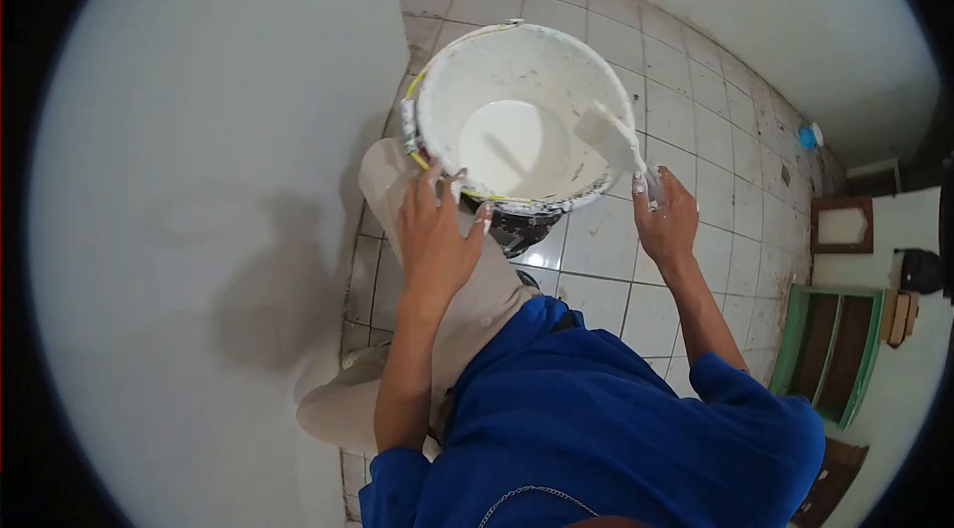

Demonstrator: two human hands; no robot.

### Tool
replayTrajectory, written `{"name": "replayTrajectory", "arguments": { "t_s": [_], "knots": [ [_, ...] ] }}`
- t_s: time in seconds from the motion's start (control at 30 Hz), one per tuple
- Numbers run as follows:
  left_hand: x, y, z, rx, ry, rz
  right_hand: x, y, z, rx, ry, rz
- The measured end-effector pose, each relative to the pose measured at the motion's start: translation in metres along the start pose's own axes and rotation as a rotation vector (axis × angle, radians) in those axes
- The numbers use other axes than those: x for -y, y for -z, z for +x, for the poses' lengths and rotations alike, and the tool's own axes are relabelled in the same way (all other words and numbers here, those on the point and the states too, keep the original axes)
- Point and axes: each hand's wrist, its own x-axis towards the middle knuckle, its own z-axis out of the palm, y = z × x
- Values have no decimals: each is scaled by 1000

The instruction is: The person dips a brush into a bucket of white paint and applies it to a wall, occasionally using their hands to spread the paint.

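Note:
A white bucket (pixel 442 116) with a paint-smeared rim and a yellow wire handle is in front of me, with white paint (pixel 502 141) inside. My left hand (pixel 437 230) is at its near-left rim, fingers hooked over the edge by the handle and thumb against the outside. On the right, my right hand (pixel 668 220) is closed around the handle of a paintbrush (pixel 608 139). The brush's paint-covered bristles hang over the inside of the bucket's right wall. White paint marks the fingers of both hands.
A pale wall (pixel 219 131) stands close on my left. The floor has dirty white tiles (pixel 596 250). At the right are a green-framed cabinet (pixel 879 359), a brown wooden frame (pixel 865 225) and a small blue-and-white object (pixel 810 137) near the far wall.

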Motion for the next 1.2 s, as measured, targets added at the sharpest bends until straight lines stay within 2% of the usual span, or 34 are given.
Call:
{"name": "replayTrajectory", "arguments": {
  "t_s": [0.1, 0.13, 0.17, 0.2, 0.27, 0.33, 0.4, 0.43, 0.53, 0.63, 0.73, 0.8, 0.93, 0.97, 1.07, 1.13, 1.2],
  "knots": [
    [6, 5, 3, -31, -9, -40, -24, -24, 1, -190, 189, -62],
    [9, 6, 2, -36, -23, -69, -13, -15, 6, -52, 95, 117],
    [15, 6, -1, -54, -41, -98, -8, -16, 10, -92, 30, 268],
    [21, 10, -4, -70, -58, -135, -17, -21, 18, 51, -218, 416],
    [26, 26, -13, -137, 27, -268, -37, -29, 25, 66, -178, 714],
    [39, 40, -27, -232, 70, -283, -10, -8, 36, 296, -516, 975],
    [51, 60, -43, -234, 119, -344, -7, -11, 41, 196, -369, 765],
    [60, 55, -51, -297, 138, -371, -11, -14, 41, 132, -310, 665],
    [77, 69, -63, -308, 213, -390, 23, -11, 16, -155, 187, 214],
    [67, 71, -53, -353, 187, -385, 17, -17, 2, 8, 166, 41],
    [33, 53, -40, -338, -81, -408, 26, -10, -3, -159, 170, 156],
    [8, 31, -36, -207, -222, -296, 6, -12, -3, -161, 181, 91],
    [-8, -1, -34, -75, -286, -123, 8, -14, -5, -156, 199, 5],
    [-5, -7, -36, -87, -297, -107, -3, -14, -1, -130, 220, 45],
    [7, 3, -43, -147, -251, -214, 24, 1, 16, 42, -376, 459],
    [26, 18, -49, -172, -196, -313, 14, -10, 32, 23, -341, 768],
    [50, 40, -63, -324, -123, -387, 30, -14, 40, 38, -344, 1006]
  ]
}}
